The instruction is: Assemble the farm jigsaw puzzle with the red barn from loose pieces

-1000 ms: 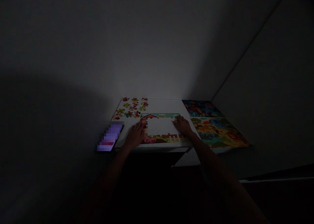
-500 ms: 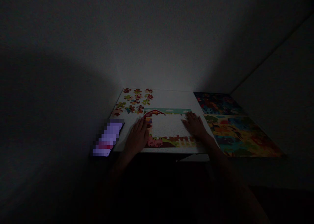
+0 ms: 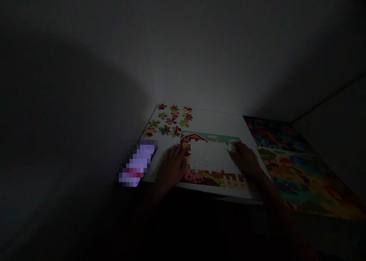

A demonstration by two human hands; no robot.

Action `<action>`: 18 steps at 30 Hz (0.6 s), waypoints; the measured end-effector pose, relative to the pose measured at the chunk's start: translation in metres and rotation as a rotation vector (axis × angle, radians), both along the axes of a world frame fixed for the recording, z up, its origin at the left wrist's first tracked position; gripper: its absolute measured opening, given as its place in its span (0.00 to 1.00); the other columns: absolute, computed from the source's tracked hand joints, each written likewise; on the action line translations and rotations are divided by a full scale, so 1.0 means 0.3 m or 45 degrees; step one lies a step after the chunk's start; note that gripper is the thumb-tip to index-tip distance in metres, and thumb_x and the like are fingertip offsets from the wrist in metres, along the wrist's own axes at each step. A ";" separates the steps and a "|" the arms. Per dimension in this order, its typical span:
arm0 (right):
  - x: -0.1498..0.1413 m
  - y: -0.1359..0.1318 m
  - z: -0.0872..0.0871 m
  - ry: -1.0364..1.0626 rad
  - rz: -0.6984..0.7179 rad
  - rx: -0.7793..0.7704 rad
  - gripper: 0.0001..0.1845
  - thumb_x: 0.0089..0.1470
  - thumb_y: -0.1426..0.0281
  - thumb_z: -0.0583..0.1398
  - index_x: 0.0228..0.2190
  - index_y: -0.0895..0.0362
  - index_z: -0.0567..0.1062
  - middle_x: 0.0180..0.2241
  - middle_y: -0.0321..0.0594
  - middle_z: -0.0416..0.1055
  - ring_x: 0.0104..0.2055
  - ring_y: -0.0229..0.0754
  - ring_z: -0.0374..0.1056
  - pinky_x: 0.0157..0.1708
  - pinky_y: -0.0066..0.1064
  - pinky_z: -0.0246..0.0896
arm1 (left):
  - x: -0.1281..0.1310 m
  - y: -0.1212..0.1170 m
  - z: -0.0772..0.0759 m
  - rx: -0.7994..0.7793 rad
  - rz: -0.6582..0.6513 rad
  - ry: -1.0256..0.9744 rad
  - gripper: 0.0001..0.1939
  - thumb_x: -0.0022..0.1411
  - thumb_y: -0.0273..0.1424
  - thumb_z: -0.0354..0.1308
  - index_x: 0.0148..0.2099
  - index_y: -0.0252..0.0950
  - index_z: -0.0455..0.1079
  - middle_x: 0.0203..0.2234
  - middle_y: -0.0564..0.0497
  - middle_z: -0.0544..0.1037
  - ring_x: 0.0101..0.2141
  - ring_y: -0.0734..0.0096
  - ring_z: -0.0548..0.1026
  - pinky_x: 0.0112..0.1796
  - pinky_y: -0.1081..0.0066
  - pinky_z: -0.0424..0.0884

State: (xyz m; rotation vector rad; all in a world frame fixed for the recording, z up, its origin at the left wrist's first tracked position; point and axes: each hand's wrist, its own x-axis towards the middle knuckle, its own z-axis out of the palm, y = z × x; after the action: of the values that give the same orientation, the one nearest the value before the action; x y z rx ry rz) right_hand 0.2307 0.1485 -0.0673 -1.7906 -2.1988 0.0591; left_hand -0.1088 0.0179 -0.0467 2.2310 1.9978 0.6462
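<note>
A jigsaw puzzle of a farm scene (image 3: 197, 179) lies on the white table (image 3: 211, 120), with a red barn at its top left and a fence along its bottom. Its middle is a white blank patch (image 3: 211, 156). My left hand (image 3: 171, 167) rests flat at the puzzle's left edge, holding nothing. My right hand (image 3: 246, 160) lies flat on the right side of the puzzle, also holding nothing. Loose jigsaw pieces (image 3: 168, 120) are scattered at the table's far left, beyond my left hand.
A phone with a lit, pixelated screen (image 3: 137, 164) lies at the table's left edge. Colourful illustrated puzzle pictures (image 3: 297, 173) lie right of the table. Walls rise behind. The room is dim.
The view has swung, so the table and puzzle sit further right and closer. My hands stay at about the same places on the puzzle.
</note>
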 end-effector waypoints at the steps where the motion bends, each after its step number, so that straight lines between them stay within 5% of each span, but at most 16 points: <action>1: 0.007 0.008 0.002 0.023 0.007 -0.006 0.31 0.60 0.54 0.51 0.59 0.56 0.67 0.63 0.51 0.63 0.66 0.55 0.58 0.63 0.52 0.54 | 0.000 0.000 0.003 0.000 0.000 -0.009 0.23 0.72 0.34 0.43 0.64 0.33 0.63 0.65 0.41 0.64 0.66 0.57 0.59 0.66 0.53 0.54; 8: -0.042 0.064 0.064 0.013 0.015 -0.054 0.26 0.59 0.55 0.52 0.50 0.55 0.76 0.54 0.51 0.73 0.57 0.56 0.68 0.57 0.50 0.63 | 0.000 -0.001 0.013 0.028 -0.012 -0.056 0.21 0.70 0.32 0.46 0.63 0.39 0.64 0.64 0.45 0.66 0.65 0.58 0.60 0.65 0.51 0.57; 13: -0.178 0.103 0.081 0.115 0.186 -0.024 0.26 0.58 0.58 0.54 0.51 0.59 0.75 0.56 0.55 0.71 0.59 0.57 0.67 0.59 0.49 0.61 | 0.002 -0.005 0.018 0.024 -0.017 -0.049 0.20 0.69 0.30 0.47 0.61 0.37 0.66 0.64 0.44 0.66 0.65 0.58 0.60 0.65 0.53 0.56; 18: -0.350 0.164 0.127 0.328 0.332 -0.199 0.23 0.57 0.61 0.59 0.51 0.58 0.75 0.55 0.53 0.72 0.58 0.55 0.68 0.59 0.46 0.61 | 0.003 -0.004 0.015 0.040 -0.001 -0.061 0.21 0.69 0.29 0.48 0.61 0.36 0.66 0.64 0.43 0.66 0.65 0.58 0.61 0.65 0.53 0.56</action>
State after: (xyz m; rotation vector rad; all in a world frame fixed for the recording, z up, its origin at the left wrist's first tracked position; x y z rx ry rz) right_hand 0.1258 0.1978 -0.0294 -1.4615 -2.2711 0.5024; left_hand -0.1079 0.0167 -0.0423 2.2111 1.9780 0.7291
